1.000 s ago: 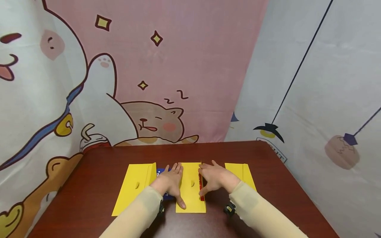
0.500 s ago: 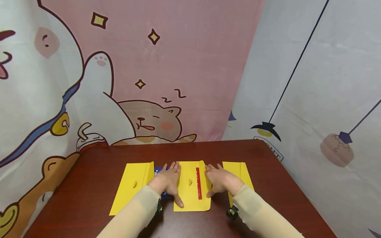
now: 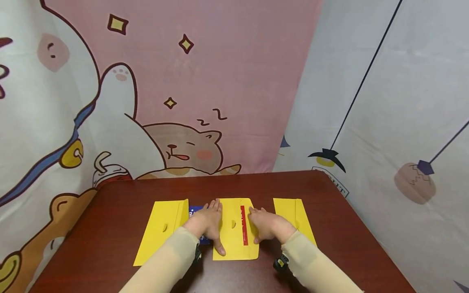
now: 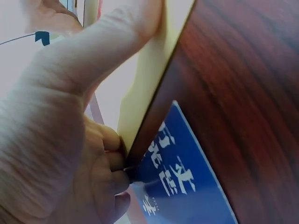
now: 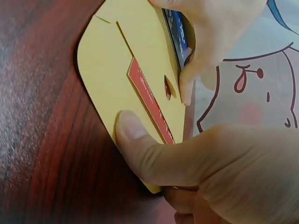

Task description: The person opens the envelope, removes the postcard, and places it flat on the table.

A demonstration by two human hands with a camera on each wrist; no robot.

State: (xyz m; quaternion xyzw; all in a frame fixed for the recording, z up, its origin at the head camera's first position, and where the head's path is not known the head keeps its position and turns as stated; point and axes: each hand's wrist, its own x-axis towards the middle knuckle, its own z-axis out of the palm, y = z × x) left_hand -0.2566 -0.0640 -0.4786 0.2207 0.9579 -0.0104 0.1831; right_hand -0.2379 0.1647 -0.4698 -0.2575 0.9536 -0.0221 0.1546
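Note:
A yellow paper envelope lies in the middle of the table in the head view, its flap spread out to the right. A red strip with white print shows at its mouth, along the flap crease. My left hand rests on the envelope's left edge, thumb toward me and fingers pointing away. On the flap's outer edge lies my right hand; the right wrist view shows its thumb on the flap, while its fingers are partly hidden. Beneath the left hand, a blue printed card sits beside the envelope.
Another yellow envelope lies at left, its right-hand edge raised near the blue card. A third yellow envelope is at right, partly behind the right forearm. Everything lies on a dark red-brown table. A printed cloth hangs behind.
The middle envelope's flap has gone from standing up to lying spread to the right, exposing the red strip. My right hand has shifted along with it; my left hand has stayed on the left edge.

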